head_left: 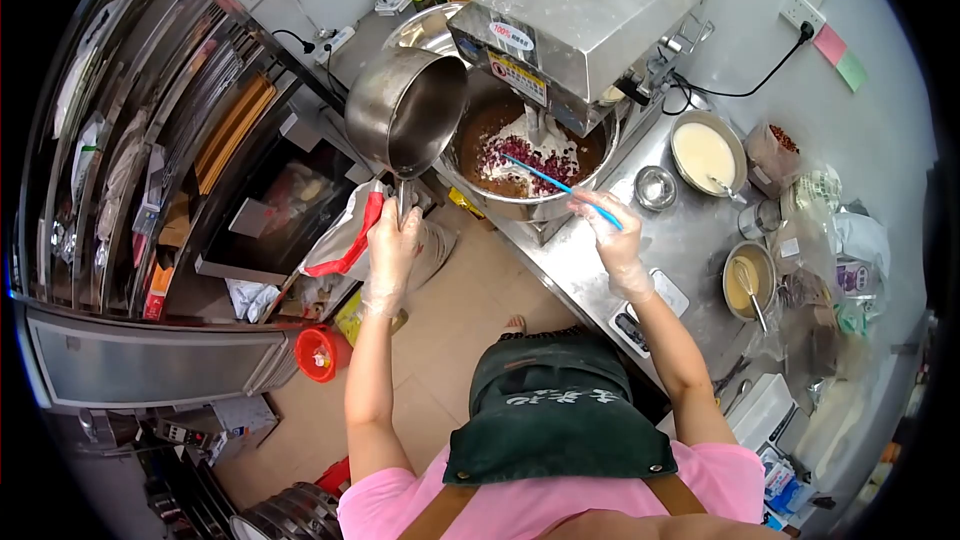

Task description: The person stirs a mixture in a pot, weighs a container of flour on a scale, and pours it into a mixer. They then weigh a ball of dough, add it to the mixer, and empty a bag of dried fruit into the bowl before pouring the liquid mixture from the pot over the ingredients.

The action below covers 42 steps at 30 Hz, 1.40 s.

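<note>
In my gloved left hand (390, 245) is the handle of a steel saucepan (365, 105), tilted so that its inside shows, at the left rim of a large mixing bowl (515, 208). The bowl holds a brown mixture (482, 145) topped with white powder and dark red pieces (545, 176). My right hand (618, 240), gloved too, is closed round a slim blue spatula (550, 180) whose far end reaches over the bowl's contents. A steel stand mixer (590, 15) overhangs the bowl, its attachment dipping into the powder.
On the steel counter (625, 265) to the right stand a bowl of pale cream liquid (708, 152), a small steel bowl (655, 187), a bowl with a whisk (748, 282) and a scale (650, 312). Tray racks (160, 120) line the left; a red bucket (322, 353) is on the floor.
</note>
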Available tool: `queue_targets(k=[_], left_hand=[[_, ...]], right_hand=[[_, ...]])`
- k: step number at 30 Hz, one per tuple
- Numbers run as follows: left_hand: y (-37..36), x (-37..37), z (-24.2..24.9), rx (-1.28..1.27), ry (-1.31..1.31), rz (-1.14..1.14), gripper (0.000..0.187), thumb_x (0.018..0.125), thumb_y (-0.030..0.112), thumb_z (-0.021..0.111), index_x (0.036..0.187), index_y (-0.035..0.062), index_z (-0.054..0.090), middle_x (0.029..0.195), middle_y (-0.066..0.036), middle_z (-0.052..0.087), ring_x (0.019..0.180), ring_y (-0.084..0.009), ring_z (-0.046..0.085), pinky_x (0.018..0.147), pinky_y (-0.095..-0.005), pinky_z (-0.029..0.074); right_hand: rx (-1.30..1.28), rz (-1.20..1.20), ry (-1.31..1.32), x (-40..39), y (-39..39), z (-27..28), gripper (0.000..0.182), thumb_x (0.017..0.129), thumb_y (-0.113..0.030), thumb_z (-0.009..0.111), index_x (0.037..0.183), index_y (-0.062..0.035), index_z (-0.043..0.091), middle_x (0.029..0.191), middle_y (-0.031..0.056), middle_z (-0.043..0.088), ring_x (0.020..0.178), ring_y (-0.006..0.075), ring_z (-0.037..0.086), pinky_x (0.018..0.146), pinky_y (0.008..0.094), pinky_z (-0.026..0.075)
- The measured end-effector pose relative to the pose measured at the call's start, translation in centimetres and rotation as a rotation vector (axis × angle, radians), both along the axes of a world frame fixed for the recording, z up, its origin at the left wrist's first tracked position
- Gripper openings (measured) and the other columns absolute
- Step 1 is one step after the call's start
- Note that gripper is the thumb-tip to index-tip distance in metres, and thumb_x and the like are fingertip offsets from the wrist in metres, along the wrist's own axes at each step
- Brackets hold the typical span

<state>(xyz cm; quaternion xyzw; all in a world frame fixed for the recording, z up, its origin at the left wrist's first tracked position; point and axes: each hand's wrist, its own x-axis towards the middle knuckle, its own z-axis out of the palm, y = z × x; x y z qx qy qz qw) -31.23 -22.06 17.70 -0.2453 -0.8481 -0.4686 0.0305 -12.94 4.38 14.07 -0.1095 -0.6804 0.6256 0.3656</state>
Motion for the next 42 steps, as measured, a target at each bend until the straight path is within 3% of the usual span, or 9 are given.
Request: queue_targets(k=[5,8,11,16,23,27,34,37,42], left_hand=[[-0.3,1.3,2.6,0.075,-0.293,-0.077,0.018,0.098,0.019,0.060,0.105,0.0030,0.059,0.066,-0.003,0.053,0.052,-0.0115,0.050,0.049,-0.0274,0.041],[-0.6,3.3,5.1,0.276,-0.728,-0.122,0.023,0.099,0.021,0.058,0.116,0.0051,0.057,0.067,0.004,0.048,0.048,-0.0037,0.041,0.043,-0.0193,0.033],[-1.7,5.0,7.3,0.280,-0.902,-0.104,0.026,0.098,0.021,0.059,0.118,0.0033,0.057,0.067,0.003,0.049,0.048,-0.0046,0.043,0.043,-0.0204,0.035],[-4.8,6.4,7.7,0.234,-0.994,-0.172,0.031,0.098,0.021,0.060,0.121,-0.0001,0.057,0.066,0.001,0.051,0.044,-0.0061,0.043,0.042,-0.0218,0.037],[-11.3,8.9,7.5,0.178,-1.168,-0.177,0.033,0.098,0.020,0.061,0.123,-0.0018,0.056,0.062,0.000,0.051,0.042,-0.0073,0.046,0.041,-0.0208,0.038],[-12.3,10.4,5.7,0.034,-1.297,-0.372,0.036,0.095,0.018,0.064,0.121,-0.0051,0.056,0.062,-0.001,0.053,0.042,-0.0086,0.048,0.040,-0.0208,0.038],[-1.0,12.7,-2.8,-0.142,-1.474,-0.586,0.032,0.098,0.021,0.062,0.123,-0.0001,0.061,0.064,0.003,0.049,0.048,-0.0055,0.046,0.043,-0.0202,0.038],[6.8,14.1,-7.7,-0.231,-1.417,-0.715,0.033,0.100,0.028,0.060,0.119,0.0017,0.063,0.064,0.004,0.050,0.049,-0.0054,0.049,0.043,-0.0214,0.039],[19.9,16.0,-14.4,-0.343,-1.263,-0.946,0.029,0.100,0.033,0.060,0.100,0.0036,0.063,0.064,0.001,0.053,0.049,-0.0098,0.050,0.046,-0.0266,0.042]], right_hand=[[0.060,-0.041,-0.079,-0.2,0.5,0.3,0.020,0.089,0.005,0.066,0.108,0.0040,0.071,0.098,0.0135,0.071,0.091,0.0205,0.072,0.078,0.0272,0.055],[0.352,-0.003,0.114,-0.9,-0.5,4.7,0.024,0.085,0.005,0.069,0.108,0.0004,0.072,0.097,0.0120,0.072,0.089,0.0220,0.072,0.076,0.0301,0.056],[0.744,0.120,0.277,-3.6,-1.6,8.6,0.034,0.072,0.003,0.073,0.103,-0.0080,0.074,0.094,0.0086,0.071,0.081,0.0259,0.067,0.068,0.0329,0.056],[1.172,0.146,0.237,-7.2,-3.1,9.7,0.045,0.071,-0.004,0.069,0.116,-0.0102,0.070,0.089,0.0052,0.064,0.076,0.0227,0.061,0.064,0.0336,0.053],[0.976,0.003,0.024,0.4,-2.3,4.9,0.051,0.071,0.007,0.064,0.120,-0.0063,0.069,0.085,0.0072,0.064,0.069,0.0229,0.061,0.061,0.0327,0.052],[0.631,-0.046,-0.226,8.1,-1.4,-0.2,0.047,0.075,0.012,0.062,0.120,-0.0029,0.068,0.086,0.0106,0.066,0.073,0.0230,0.065,0.067,0.0308,0.054],[0.220,-0.406,-0.559,18.1,-1.0,-5.7,0.033,0.086,0.008,0.060,0.116,-0.0010,0.070,0.090,0.0134,0.069,0.082,0.0240,0.069,0.076,0.0308,0.054],[0.247,-0.464,-0.561,20.4,-0.9,-6.8,0.033,0.087,0.009,0.061,0.118,0.0004,0.069,0.089,0.0096,0.068,0.074,0.0156,0.064,0.069,0.0275,0.052],[0.392,-0.534,-0.637,24.2,-1.0,-7.2,0.030,0.086,0.010,0.061,0.113,-0.0004,0.070,0.087,0.0117,0.070,0.070,0.0209,0.067,0.066,0.0297,0.054]])
